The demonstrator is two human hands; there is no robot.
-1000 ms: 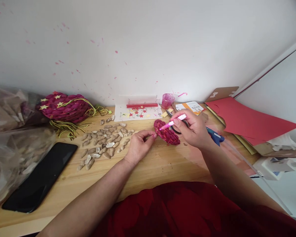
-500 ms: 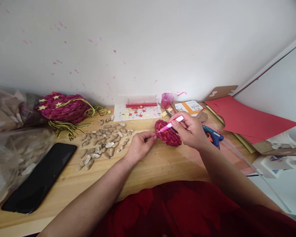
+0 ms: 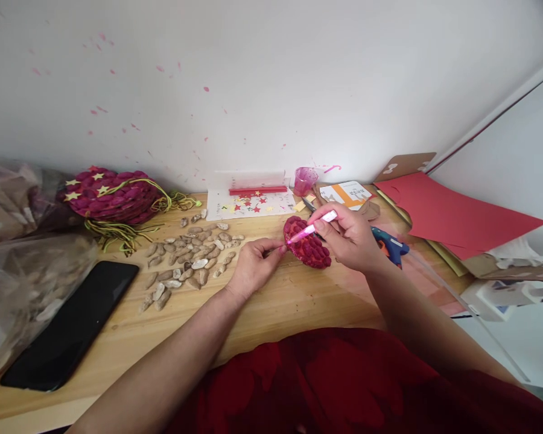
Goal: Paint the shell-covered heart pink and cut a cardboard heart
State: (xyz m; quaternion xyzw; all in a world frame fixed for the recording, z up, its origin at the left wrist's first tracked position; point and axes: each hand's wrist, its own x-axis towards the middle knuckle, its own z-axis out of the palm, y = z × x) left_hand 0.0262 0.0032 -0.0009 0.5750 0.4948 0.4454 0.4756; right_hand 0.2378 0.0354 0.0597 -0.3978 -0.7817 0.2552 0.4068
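My right hand [image 3: 346,238] grips a pink and white marker [image 3: 319,224], its tip pointing down-left at the left edge of a dark pink oval piece [image 3: 310,250] covered in bumpy shells. My left hand [image 3: 259,265] pinches at that same edge with thumb and forefinger; whatever lies between its fingertips is too small to make out. The oval piece lies on the wooden table [image 3: 276,307]. Unpainted peanut shells [image 3: 194,256] are spread to the left of my left hand.
Behind are a paper sheet with stars [image 3: 253,208], a pink-stained cup [image 3: 305,179] and scissors [image 3: 308,205]. At left sit a black phone [image 3: 72,325], plastic bags [image 3: 27,289] and a pink shell bundle [image 3: 113,196]. Rightward: a blue glue gun [image 3: 391,246], red paper [image 3: 461,214].
The marker tip has shifted slightly down-left, closer to my left fingertips. The whole view has moved a little, and both hands keep their hold.
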